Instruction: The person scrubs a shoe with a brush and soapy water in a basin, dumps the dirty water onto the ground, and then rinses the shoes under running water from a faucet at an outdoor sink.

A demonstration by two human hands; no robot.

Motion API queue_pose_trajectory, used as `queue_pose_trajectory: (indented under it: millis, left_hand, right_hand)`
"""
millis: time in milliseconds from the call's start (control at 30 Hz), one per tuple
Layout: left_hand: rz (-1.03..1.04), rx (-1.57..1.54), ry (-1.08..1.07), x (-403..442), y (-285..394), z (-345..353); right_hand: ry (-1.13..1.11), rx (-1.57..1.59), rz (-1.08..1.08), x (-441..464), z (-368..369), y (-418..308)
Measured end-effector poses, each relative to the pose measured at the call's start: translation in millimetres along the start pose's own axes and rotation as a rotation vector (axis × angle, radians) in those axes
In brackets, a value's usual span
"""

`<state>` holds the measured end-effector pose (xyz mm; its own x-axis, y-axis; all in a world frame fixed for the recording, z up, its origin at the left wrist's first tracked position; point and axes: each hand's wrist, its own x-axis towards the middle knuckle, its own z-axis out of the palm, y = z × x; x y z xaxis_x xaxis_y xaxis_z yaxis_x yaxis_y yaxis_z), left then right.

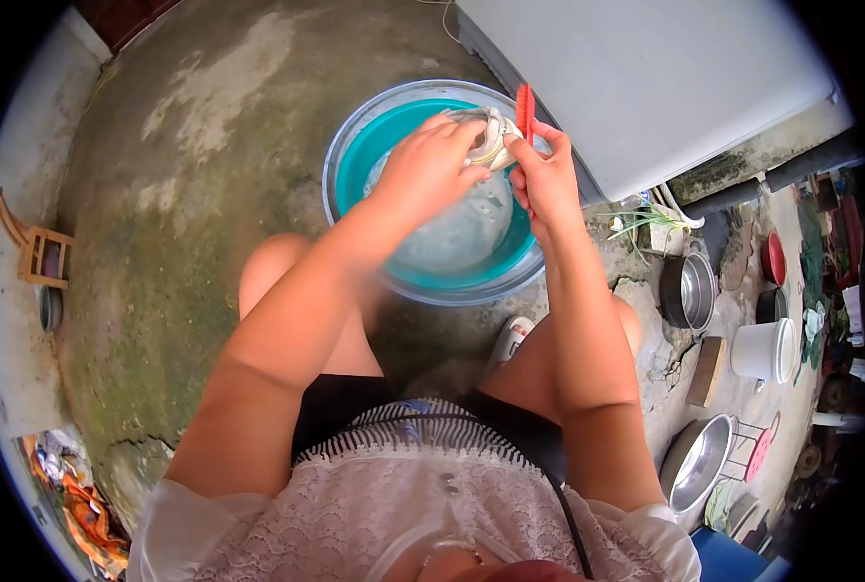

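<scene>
My left hand [429,167] is closed around a whitish shoe [495,139] with a yellowish line along its edge, held above the basin. A red scrub brush [524,112] is gripped in my right hand [546,175], its head upright against the right end of the shoe. Beneath both hands sits a teal basin [355,160] with cloudy, sudsy water [452,228] in it. That basin rests inside a wider metal basin [331,184] on the ground. My fingers hide part of the shoe and most of the brush handle.
A large pale grey box-like appliance [646,87] stands close on the right. Beyond it are a green plant [646,221], a metal pot [689,291], a white bucket [762,349] and another metal basin [696,461]. A small wooden chair [46,257] is by the left wall.
</scene>
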<state>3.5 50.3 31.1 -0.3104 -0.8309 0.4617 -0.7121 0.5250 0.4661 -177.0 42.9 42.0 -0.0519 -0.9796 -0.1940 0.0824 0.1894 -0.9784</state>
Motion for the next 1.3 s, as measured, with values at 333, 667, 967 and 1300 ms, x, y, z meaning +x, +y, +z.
queue_pose_trajectory:
  millis: [333,667,967,1300]
  left_hand:
    - [-0.367,-0.57,-0.039,10,-19,2]
    - [-0.356,-0.539,0.201,4,-7,22]
    - [-0.44,-0.752,0.14,0,-15,31]
    - [-0.629,-1.22,0.145,10,-23,12]
  right_hand:
    - [0.069,-0.303,-0.471,1,1,10]
    - [0.03,-0.543,-0.55,-11,18,25]
    - [-0.012,-0.565,-0.54,-6,9,26]
    - [-0.187,-0.416,-0.16,-7,-6,19]
